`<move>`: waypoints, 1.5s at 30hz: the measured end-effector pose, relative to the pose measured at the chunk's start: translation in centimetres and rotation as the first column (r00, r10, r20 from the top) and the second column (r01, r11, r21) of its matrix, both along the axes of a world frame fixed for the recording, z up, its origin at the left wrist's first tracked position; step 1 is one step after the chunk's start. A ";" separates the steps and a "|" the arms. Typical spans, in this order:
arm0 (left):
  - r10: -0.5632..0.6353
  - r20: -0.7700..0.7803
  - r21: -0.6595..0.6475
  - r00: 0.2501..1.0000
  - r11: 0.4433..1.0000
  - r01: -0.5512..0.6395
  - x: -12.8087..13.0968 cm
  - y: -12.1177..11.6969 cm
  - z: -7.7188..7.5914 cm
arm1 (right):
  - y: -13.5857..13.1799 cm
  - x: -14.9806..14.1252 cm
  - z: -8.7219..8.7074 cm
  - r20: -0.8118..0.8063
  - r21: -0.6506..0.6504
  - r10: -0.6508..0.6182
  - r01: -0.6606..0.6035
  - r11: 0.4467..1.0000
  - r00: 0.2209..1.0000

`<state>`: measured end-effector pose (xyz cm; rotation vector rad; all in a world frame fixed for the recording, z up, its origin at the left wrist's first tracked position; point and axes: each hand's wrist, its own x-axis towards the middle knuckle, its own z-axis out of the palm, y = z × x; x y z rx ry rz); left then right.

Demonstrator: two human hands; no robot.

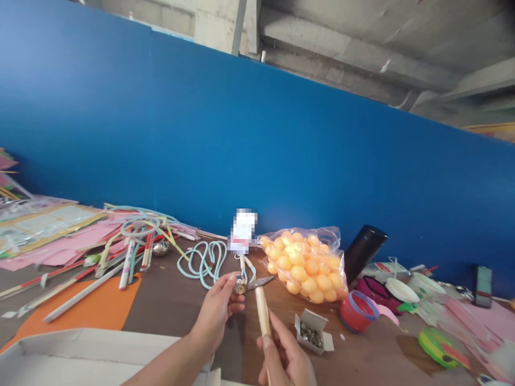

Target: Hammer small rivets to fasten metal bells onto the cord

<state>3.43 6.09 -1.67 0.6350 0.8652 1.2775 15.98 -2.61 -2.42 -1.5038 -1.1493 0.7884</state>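
My left hand [223,300], in the lower middle of the head view, pinches a small shiny silver and gold piece [239,284] between thumb and fingers; its exact kind is unclear. A pointed metal blade [259,282] shows just right of those fingertips, and I cannot tell whether they hold it. Closed around a pale wooden stick [263,313], my right hand [284,354] keeps it nearly upright, its top close to the blade. To the right of this hand stands an opened small box [316,343] with many little metal pieces. Light-blue cord [207,257] lies coiled behind my left hand.
A clear bag of orange balls [306,262] and a black bottle [368,249] stand against the blue wall panel [241,134]. Red cup [358,311] and green tape dispenser [440,346] sit right. Sticks [84,289], papers and a white box [88,356] fill the left.
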 end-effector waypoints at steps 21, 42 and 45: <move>0.056 -0.003 0.007 0.998 0.998 -0.056 0.0 0.0 -0.1 | 0.6 0.5 -1.5 -0.062 -0.027 0.059 -0.061 0.998 0.996; 0.038 -0.026 -0.003 0.999 0.999 -0.038 -0.1 -0.3 0.2 | 0.7 0.3 -3.5 0.140 -0.156 0.186 -0.164 0.974 0.972; 0.028 -0.033 -0.001 0.999 1.000 -0.028 -0.1 -0.3 0.1 | 0.6 0.4 -3.5 0.153 -0.134 0.181 -0.161 0.978 0.972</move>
